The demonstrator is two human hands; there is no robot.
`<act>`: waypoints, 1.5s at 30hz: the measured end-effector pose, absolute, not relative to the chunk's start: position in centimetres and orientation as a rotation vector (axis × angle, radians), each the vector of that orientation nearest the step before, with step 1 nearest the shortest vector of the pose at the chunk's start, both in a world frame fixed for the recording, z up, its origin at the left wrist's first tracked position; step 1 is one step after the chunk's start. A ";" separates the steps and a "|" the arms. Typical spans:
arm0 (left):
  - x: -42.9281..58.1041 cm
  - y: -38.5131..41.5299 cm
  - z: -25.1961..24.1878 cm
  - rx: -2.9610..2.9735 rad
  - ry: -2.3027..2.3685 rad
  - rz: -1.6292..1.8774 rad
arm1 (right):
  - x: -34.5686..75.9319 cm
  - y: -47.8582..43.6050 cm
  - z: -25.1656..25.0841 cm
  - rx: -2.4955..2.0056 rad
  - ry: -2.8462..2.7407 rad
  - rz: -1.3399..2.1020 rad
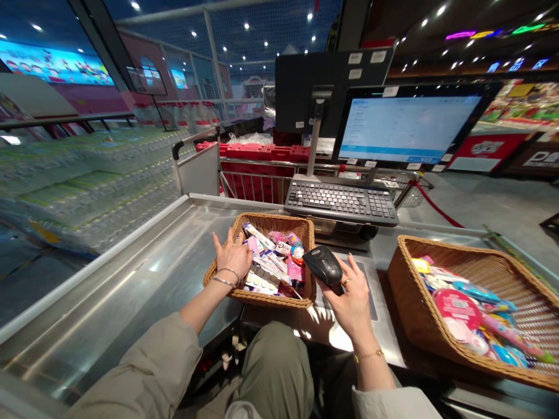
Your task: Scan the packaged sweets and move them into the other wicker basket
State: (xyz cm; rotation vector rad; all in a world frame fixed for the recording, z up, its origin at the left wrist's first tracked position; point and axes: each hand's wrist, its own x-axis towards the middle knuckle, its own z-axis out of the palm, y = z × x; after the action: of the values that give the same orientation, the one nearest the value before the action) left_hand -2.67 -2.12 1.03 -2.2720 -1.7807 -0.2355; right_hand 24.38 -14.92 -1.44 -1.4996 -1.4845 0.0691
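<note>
Scanner (322, 265), black, gripped in the right hand (353, 294); long axis slants from the palm away and leftward, head pointing towards the wicker basket (271, 301) left of that hand. Left hand (233, 256), fingers spread, lies over the basket's left side beside packets (279, 248); whether it grips one cannot be told. Second basket (404, 291) stands right of the right hand; keyboard (340, 199) lies beyond.

There is one keyboard (340, 201), with one lit screen (406, 125) and one dark panel (294, 87) behind it. Nearer than the keyboard are two wicker baskets, a left basket (271, 299) and a right basket (404, 308), one handheld scanner (322, 265), one left hand (233, 256) and one right hand (353, 297). The baskets' small goods (279, 259) are too jumbled to count.
</note>
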 end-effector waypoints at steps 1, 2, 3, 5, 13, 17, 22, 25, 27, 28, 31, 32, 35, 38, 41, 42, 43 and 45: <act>-2.7 -2.0 0.9 -2.280 -1.775 -0.244 | 24.4 -14.9 -1.4 -1.500 -1.482 0.070; -2.7 -1.8 0.8 -2.287 -1.770 -0.274 | 24.4 -14.9 -1.4 -1.501 -1.481 0.071; -2.8 -1.6 0.6 -2.288 -1.768 -0.328 | 24.4 -14.9 -1.4 -1.502 -1.480 0.071; -3.0 -0.9 0.2 -2.259 -1.765 -0.492 | 24.4 -14.9 -1.3 -1.500 -1.480 0.071; -4.5 0.9 -1.2 -2.138 -1.758 -0.547 | 24.4 -15.0 -1.3 -1.505 -1.484 0.065; -5.2 0.7 -1.1 -2.183 -1.742 -0.407 | 24.5 -15.0 -1.4 -1.500 -1.489 0.067; -6.1 1.6 -0.3 -2.463 -1.599 -0.160 | 24.4 -14.9 -1.5 -1.494 -1.492 0.065; -6.4 2.8 0.2 -2.584 -1.476 0.007 | 24.4 -14.9 -1.4 -1.496 -1.484 0.064; -6.3 3.6 0.3 -2.613 -1.443 0.063 | 24.3 -14.9 -1.4 -1.498 -1.482 0.059; -6.2 3.9 0.4 -2.621 -1.434 0.073 | 24.3 -14.9 -1.4 -1.499 -1.484 0.057; -5.8 4.7 0.3 -2.646 -1.417 0.068 | 24.4 -14.9 -1.4 -1.500 -1.494 0.058; -5.7 4.9 0.2 -2.655 -1.409 0.063 | 24.5 -14.9 -1.4 -1.499 -1.496 0.058; -5.6 5.2 0.3 -2.676 -1.389 0.052 | 24.6 -14.9 -1.4 -1.497 -1.500 0.057; -5.5 5.4 0.5 -2.686 -1.365 0.047 | 24.6 -14.9 -1.4 -1.496 -1.497 0.054; -5.5 5.6 0.9 -2.688 -1.347 0.076 | 24.6 -14.9 -1.4 -1.496 -1.498 0.054; -5.4 5.7 1.0 -2.689 -1.345 0.084 | 24.6 -15.0 -1.4 -1.498 -1.499 0.055; -5.4 5.8 1.0 -2.692 -1.341 0.089 | 24.6 -15.0 -1.3 -1.500 -1.501 0.056; -5.3 5.9 1.1 -2.699 -1.326 0.085 | 24.6 -15.1 -1.2 -1.505 -1.505 0.060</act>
State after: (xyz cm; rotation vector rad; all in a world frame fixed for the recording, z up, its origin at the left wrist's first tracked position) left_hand -5.28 5.91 1.05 -2.6987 -1.3264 0.0850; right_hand 24.62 -15.13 -1.21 -1.5051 -1.5048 0.0602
